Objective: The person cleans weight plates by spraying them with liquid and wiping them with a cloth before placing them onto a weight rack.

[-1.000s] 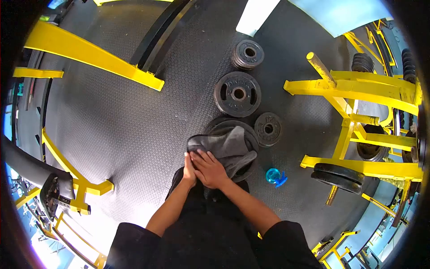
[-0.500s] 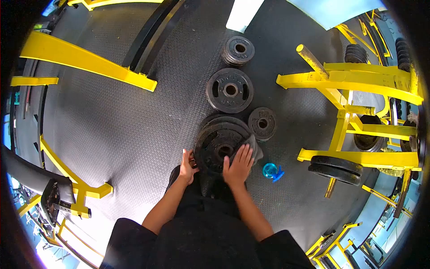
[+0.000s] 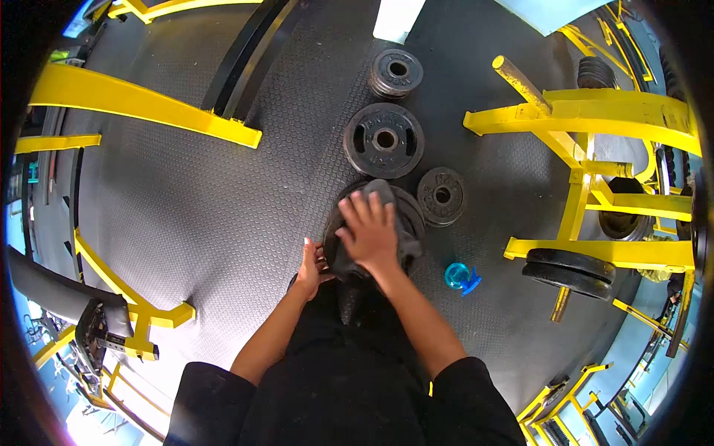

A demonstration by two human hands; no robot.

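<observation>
A large black weight plate (image 3: 332, 236) lies on top of a stack right in front of my legs. My right hand (image 3: 370, 236) rests flat on it, fingers spread, pressing a dark grey cloth (image 3: 383, 195) against its upper face. The cloth and hand cover the plate's centre hole. At the plate's left rim, my left hand (image 3: 311, 269) has its fingers curled round the edge, thumb pointing up. A smaller plate stack (image 3: 442, 197) sits just right of the large one. Beyond it lies a plate with slots (image 3: 384, 141).
Farther off is another stack of small plates (image 3: 396, 73). A blue transparent spray bottle (image 3: 462, 277) stands on the black rubber floor (image 3: 201, 201) to my right. Yellow machine frames (image 3: 573, 212) with loaded black plates (image 3: 569, 271) rise at right; a padded bench (image 3: 67, 290) is at left.
My right hand and the cloth have moved left and away from me, from the plate's right edge across its top. My left hand stays at the left rim.
</observation>
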